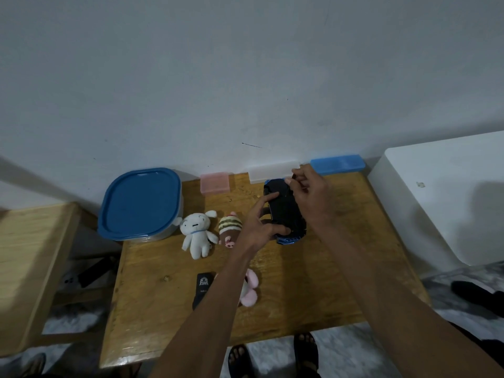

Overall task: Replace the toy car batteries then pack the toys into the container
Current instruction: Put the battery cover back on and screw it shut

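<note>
Table [169, 317] of wood, one, carries everything, set against a pale wall. One container [139, 204] with a blue lid stands at its far left corner, lid on. One toy car [285, 214], dark with blue trim, lies underside up toward the far right; the left hand [261, 227] grips its near end, thumb and fingers curled round the body, while the right hand [311, 192] pinches at its far end. Three small boxes line the wall: pink [214, 182], white [272, 170], blue [337, 164]. Three plush toys lie near: a white dog [197, 233], a striped one [230, 227], a pink one [250, 289] partly under the left forearm. One black remote [202, 291] lies beside it.
</note>
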`<action>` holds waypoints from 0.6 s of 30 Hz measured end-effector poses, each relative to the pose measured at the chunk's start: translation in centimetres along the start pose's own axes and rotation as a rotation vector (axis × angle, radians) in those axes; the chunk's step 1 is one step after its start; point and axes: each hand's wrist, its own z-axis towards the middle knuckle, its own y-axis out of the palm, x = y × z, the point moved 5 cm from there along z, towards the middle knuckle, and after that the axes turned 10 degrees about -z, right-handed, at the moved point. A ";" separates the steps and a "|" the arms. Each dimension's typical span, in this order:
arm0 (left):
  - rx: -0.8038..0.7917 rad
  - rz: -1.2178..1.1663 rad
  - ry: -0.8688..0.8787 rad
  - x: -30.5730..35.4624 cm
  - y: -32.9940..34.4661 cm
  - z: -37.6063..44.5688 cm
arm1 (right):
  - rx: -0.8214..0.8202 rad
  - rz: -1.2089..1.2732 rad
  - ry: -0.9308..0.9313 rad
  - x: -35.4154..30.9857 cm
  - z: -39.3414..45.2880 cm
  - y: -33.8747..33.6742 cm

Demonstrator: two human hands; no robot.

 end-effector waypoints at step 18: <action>-0.009 0.101 0.112 1.3 1.2 -1.1 | 0.142 0.223 0.348 2.6 0.6 -1.9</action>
